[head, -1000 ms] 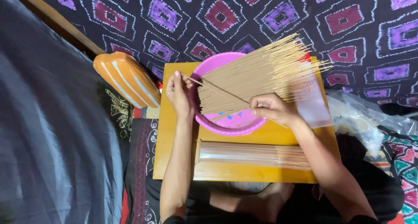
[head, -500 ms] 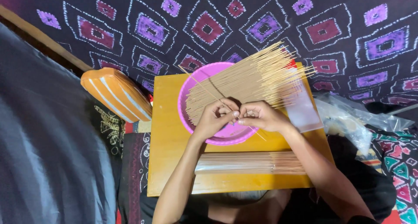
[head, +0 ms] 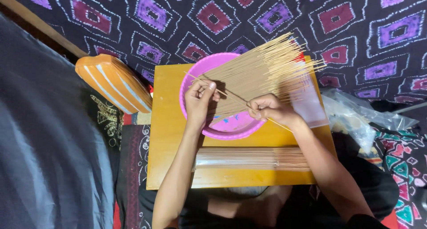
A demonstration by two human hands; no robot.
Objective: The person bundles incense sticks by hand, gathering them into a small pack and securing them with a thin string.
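Here my left hand (head: 199,100) and my right hand (head: 267,109) each pinch one end of a single thin stick (head: 231,97), fingers closed on it, stretched across the pink bowl (head: 195,73); the stick runs slantwise between my hands, just above the bowl's hollow; behind it a big fan of loose sticks (head: 267,73) lies over the bowl's far rim and spreads to the right, crowding the space beyond my fingers; the bowl sits on a yellow board (head: 169,135); nearer me on the board lies a flat, tidy row of sticks (head: 249,158); a clear plastic sleeve (head: 311,109) rests at the board's right edge, with crumpled clear bags (head: 360,122) beside it; an orange striped cushion (head: 113,82) lies off the board's left corner.
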